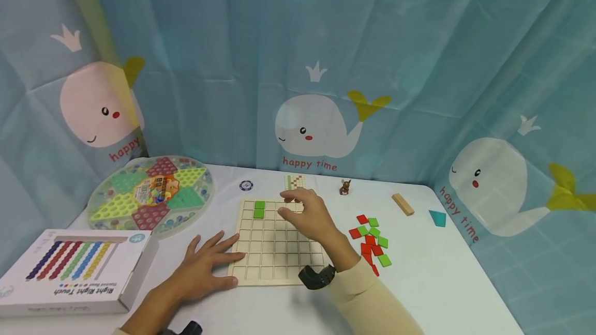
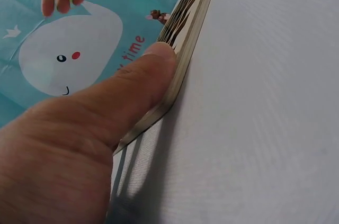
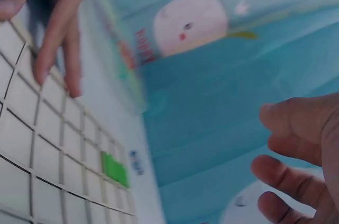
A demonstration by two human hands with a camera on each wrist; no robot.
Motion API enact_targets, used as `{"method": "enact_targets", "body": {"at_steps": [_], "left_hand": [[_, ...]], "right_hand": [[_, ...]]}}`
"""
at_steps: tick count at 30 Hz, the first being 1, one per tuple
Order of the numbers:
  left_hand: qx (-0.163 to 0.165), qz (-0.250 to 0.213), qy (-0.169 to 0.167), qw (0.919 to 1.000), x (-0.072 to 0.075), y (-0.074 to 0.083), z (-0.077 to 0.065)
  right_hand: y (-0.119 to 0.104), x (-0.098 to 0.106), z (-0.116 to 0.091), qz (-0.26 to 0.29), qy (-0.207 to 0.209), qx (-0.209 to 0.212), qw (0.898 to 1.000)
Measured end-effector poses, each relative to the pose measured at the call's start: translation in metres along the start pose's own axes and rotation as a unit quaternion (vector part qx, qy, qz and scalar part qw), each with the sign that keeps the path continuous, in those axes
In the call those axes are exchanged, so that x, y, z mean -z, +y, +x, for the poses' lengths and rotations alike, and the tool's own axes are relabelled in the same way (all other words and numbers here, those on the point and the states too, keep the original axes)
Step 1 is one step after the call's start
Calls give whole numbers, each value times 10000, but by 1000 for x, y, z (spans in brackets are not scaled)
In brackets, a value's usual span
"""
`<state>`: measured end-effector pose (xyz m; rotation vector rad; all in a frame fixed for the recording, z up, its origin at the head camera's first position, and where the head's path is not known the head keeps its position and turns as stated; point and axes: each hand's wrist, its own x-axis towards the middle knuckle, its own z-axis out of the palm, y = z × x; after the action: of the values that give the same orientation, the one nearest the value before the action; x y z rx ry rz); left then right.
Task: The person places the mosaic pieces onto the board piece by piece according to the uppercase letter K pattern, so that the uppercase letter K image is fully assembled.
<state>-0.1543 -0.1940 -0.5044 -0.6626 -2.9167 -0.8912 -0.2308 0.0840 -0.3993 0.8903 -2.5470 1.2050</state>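
A wooden grid board [image 1: 274, 282] lies on the table. Two green square tiles [image 1: 258, 213] sit one above the other in cells near its top left. My left hand [image 1: 205, 265] rests along the board's left edge with fingers spread; in the left wrist view its thumb [image 2: 143, 73] presses against the board's side. Raised over the board's upper right part is my right hand [image 1: 312, 216], thumb and fingers apart and loosely bent, with nothing showing between them. In the right wrist view the right hand's fingers [image 3: 291, 176] also appear bare.
Red and green tiles [image 1: 370, 239] lie scattered right of the board. Behind it are a patterned card [image 1: 294, 180], a poker chip [image 1: 246, 185] and a small animal figurine [image 1: 344, 187]. A wooden block [image 1: 402, 204] and teal piece [image 1: 437, 218] lie farther right; a Chinese checkers board [image 1: 112, 213] and boxed toy [image 1: 74, 293] stand left.
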Motion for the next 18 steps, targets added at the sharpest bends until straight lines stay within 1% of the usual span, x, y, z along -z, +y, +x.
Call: {"method": "enact_targets", "body": {"at_steps": [5, 9, 12, 14, 16, 18], "left_hand": [[-13, -37, -7, 10000, -1, -1, 1], [22, -87, -63, 9999, 0, 1, 1], [-40, -121, 29, 9999, 1, 3, 0], [-112, -128, 101, 9998, 2, 4, -1], [-165, -108, 144, 9997, 2, 4, -1], [-151, -67, 128, 9998, 2, 3, -1]], "right_hand": [[-8, 31, -21, -32, 163, 91, 9998], [-9, 54, -39, -75, 317, 441, 9985], [-9, 70, -54, -102, 436, 722, 9964], [-7, 80, -64, -187, 536, 756, 9955], [-5, 89, -74, -256, 654, 694, 9951], [-2, 97, -82, -366, 772, 634, 9943]]}}
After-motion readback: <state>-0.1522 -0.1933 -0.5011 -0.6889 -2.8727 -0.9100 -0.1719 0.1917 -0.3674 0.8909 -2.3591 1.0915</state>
